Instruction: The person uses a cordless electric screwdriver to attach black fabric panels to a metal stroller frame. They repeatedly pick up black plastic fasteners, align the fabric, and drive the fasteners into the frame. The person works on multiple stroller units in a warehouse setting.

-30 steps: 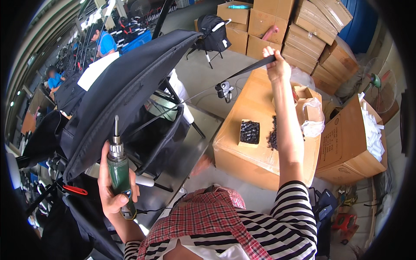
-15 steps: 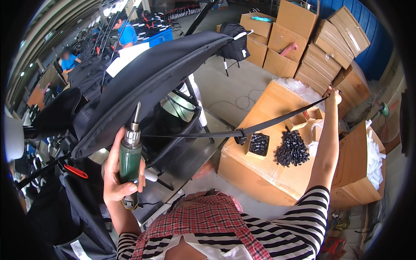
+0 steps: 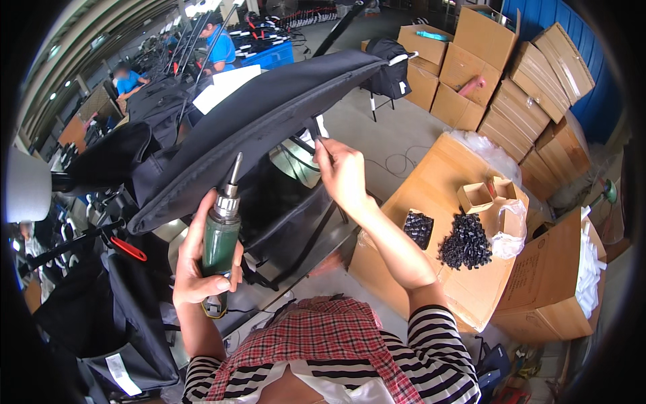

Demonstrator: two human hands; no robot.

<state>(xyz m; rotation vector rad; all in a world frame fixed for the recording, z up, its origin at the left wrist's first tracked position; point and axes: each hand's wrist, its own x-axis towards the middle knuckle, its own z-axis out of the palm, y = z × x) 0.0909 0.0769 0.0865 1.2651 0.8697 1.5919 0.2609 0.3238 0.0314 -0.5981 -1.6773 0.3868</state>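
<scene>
Handling a dark strip (image 3: 315, 127), basically: right hand (image 3: 344, 176) pinched it; left of that, left hand (image 3: 205, 273) clutched a green driver (image 3: 221, 244). Next move probably needed steady tension.

Looks down & fwd from wearer's head, via L cam of a side-by-side pair. Covers v. wide fisheye field, bending straight edges twd a black rim at L & R. Takes in checked apron (image 3: 309, 334) from above, v. close, at btm; left hand (image 3: 196, 273) and right hand (image 3: 344, 176) near, abt mid-height. Reaches out to stacked cartons (image 3: 513, 122), well beyond, upper R, & to co-workers (image 3: 221, 50), small & far, upper L. Reads upright, unmirrored: wearer's L at frame L.
</scene>
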